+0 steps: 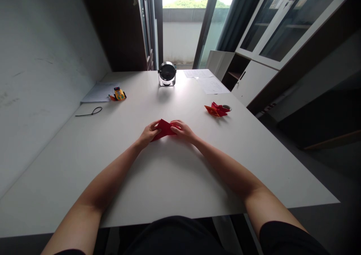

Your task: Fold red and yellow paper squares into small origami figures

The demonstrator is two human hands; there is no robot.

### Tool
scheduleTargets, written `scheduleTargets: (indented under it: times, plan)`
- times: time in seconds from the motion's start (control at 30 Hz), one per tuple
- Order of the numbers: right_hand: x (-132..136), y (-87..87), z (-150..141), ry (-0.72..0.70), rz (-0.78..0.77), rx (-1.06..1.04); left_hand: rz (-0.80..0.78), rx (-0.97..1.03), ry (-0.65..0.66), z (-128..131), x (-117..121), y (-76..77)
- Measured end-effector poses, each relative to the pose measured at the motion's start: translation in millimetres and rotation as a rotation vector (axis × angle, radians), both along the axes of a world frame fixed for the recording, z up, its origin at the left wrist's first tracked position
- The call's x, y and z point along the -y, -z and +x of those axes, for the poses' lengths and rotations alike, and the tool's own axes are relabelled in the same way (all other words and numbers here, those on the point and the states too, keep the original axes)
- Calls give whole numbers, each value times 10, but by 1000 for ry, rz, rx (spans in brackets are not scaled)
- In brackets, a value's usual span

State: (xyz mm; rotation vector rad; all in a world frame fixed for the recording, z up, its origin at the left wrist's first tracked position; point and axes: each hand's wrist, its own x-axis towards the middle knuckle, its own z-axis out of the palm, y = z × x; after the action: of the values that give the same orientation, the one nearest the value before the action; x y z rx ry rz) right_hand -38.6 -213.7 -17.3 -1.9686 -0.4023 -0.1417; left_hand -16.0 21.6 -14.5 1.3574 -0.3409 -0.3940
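Observation:
Between my two hands, just above the white table (175, 180), is a folded piece of red paper (165, 128) with a pointed corner at the top. My left hand (149, 133) pinches its left side, thumb in front and fingers behind. On the other side, my right hand (183, 131) grips the right end with the thumb on the near face. Some of the fingers of both hands are hidden behind the paper. The paper looks creased on a slant, but the small folds are too fine to make out.
Red and orange folded papers (217, 109) lie to the right, against a small round object (227, 107). A round black lamp-like device (167, 73) stands at the back. On the left are a yellow toy (119, 94), a black cable tie (91, 113) and papers (98, 92). Sheets (213, 85) lie back right.

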Motion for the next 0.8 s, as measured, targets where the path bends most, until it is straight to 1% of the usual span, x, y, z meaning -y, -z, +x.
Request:
scheduleTargets:
  times: [0.1, 0.2, 0.27, 0.47, 0.57, 0.63, 0.7, 0.8]
  plan:
    - [-18, 29, -14, 9, -50, 57, 21, -3, 1, -14, 9, 11]
    - [-23, 24, -36, 33, -164, 16, 113, 80, 36, -48, 9, 1]
    - [-19, 9, -51, 30, -214, -4, 187, 147, 43, -74, 3, -24]
    - [-33, -27, -85, -76, -221, -10, 359, 352, -98, -119, 8, -106]
    - [-53, -29, -96, -134, -239, -7, 418, 453, -179, -136, 24, -117]
    - [-65, -23, -102, -147, -260, -8, 445, 501, -224, -146, 31, -114]
    - [-79, -19, -110, -139, -275, -9, 473, 525, -232, -152, 35, -108]
    - [-103, -27, -126, -130, -265, 8, 526, 567, -190, -157, 39, -103]
